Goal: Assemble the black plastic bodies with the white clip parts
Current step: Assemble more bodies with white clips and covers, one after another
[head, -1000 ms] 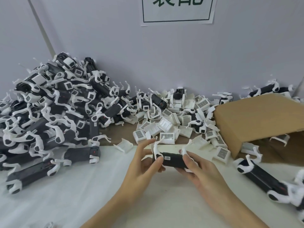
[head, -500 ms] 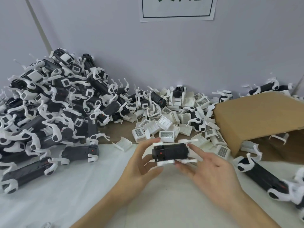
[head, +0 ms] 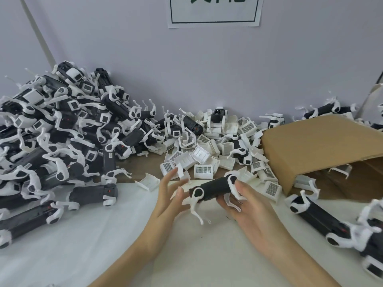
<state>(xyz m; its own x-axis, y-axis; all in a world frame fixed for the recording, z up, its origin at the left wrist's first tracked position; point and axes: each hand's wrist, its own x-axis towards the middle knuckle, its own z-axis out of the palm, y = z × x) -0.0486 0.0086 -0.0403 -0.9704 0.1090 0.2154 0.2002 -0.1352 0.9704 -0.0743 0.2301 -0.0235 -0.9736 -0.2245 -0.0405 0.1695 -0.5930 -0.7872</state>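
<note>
A black plastic body (head: pixel 215 188) with white leg-like clips at both ends lies across the fingers of my right hand (head: pixel 251 212), thumb on its right end. It is held a little above the white table cover (head: pixel 103 241). My left hand (head: pixel 171 195) is just left of it, fingers spread and straight, holding nothing; the thumb is near the body's left end. Loose white clip parts (head: pixel 203 170) with grid labels lie heaped right behind the hands.
A big pile of assembled black-and-white bodies (head: pixel 58 141) fills the left side. A tipped cardboard box (head: pixel 319 146) lies at the right, open toward me. More black bodies (head: pixel 323 220) lie at the right front. A grey wall stands behind.
My left hand has let go of the body and opened its fingers. The body has turned and now rests in my right hand, its left-end clip hanging downward.
</note>
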